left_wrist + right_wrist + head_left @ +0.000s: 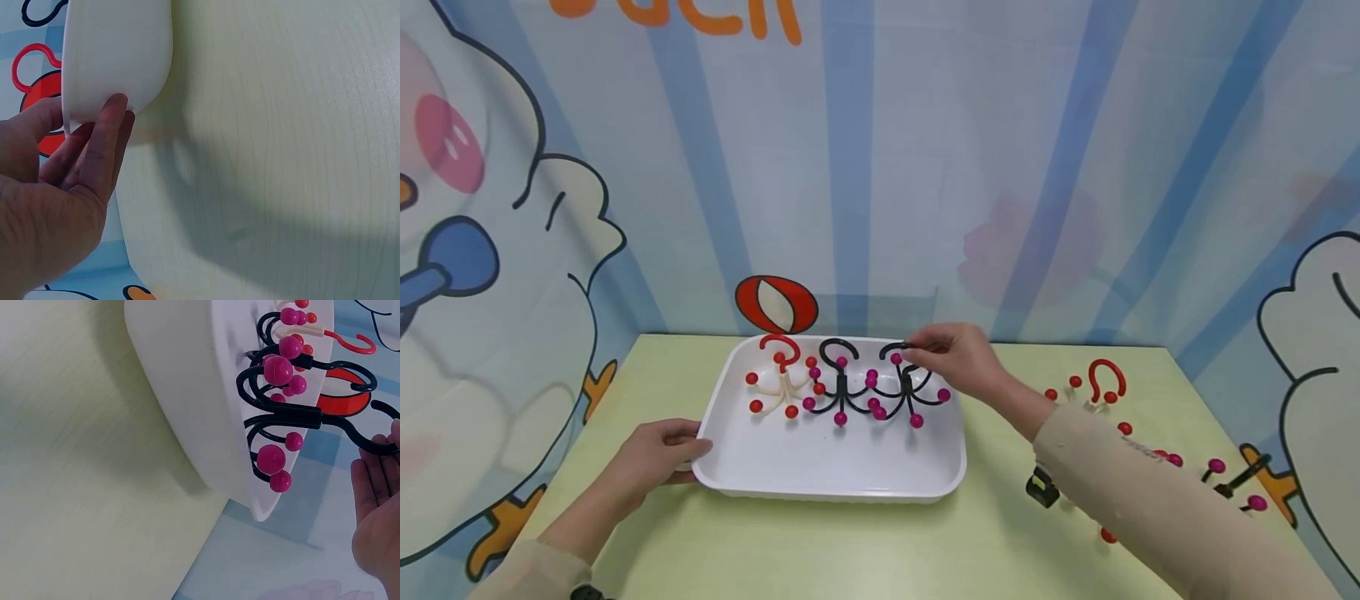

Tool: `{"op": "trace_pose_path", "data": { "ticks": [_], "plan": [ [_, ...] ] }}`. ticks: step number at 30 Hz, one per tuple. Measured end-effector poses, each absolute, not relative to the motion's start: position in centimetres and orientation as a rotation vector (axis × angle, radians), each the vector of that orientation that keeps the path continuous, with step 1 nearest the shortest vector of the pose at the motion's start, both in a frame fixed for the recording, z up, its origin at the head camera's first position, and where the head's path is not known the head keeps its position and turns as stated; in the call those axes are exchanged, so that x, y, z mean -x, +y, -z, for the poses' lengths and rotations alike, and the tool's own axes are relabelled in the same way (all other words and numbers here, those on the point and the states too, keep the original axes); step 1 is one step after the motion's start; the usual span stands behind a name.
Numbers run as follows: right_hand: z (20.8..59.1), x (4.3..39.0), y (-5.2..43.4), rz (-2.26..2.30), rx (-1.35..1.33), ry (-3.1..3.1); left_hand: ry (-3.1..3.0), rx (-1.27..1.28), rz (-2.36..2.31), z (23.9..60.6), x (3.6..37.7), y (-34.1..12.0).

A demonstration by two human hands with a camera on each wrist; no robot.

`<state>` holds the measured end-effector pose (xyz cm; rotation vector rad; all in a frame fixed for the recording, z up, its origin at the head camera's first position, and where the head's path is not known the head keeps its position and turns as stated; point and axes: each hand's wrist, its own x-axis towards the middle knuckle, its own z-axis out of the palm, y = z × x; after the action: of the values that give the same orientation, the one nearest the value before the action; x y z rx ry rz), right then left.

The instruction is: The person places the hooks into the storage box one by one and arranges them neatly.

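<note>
A white tray (760, 467) stands on the table, its left rim gripped by my left hand (658, 454) with the thumb on top and the fingers beneath. Inside it, along the back, are a cream hanging hook (784, 388) with red balls and a red curl, and a black hanging hook (841, 385) with magenta balls. Beside them at the right is a second black hanging hook (294, 417). My right hand (958, 358) holds this one by its curved top, its ball-tipped prongs over the tray.
More hanging hooks lie on the table at the right: one with a red curl (1107, 379) and a black one (1240, 479), partly behind the right sleeve (1150, 500). A printed curtain (917, 167) rises behind the table (760, 550).
</note>
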<state>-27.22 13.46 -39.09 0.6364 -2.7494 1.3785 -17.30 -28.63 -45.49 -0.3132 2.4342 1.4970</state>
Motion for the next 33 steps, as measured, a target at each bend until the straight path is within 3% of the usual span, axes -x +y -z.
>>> {"op": "trace_pose_path", "data": {
  "ticks": [33],
  "plan": [
    [41.4, 27.7, 13.5, -1.207, -0.602, -2.733, 2.439, 0.294, -1.514, 45.9, 17.3, -28.8]
  ]
}}
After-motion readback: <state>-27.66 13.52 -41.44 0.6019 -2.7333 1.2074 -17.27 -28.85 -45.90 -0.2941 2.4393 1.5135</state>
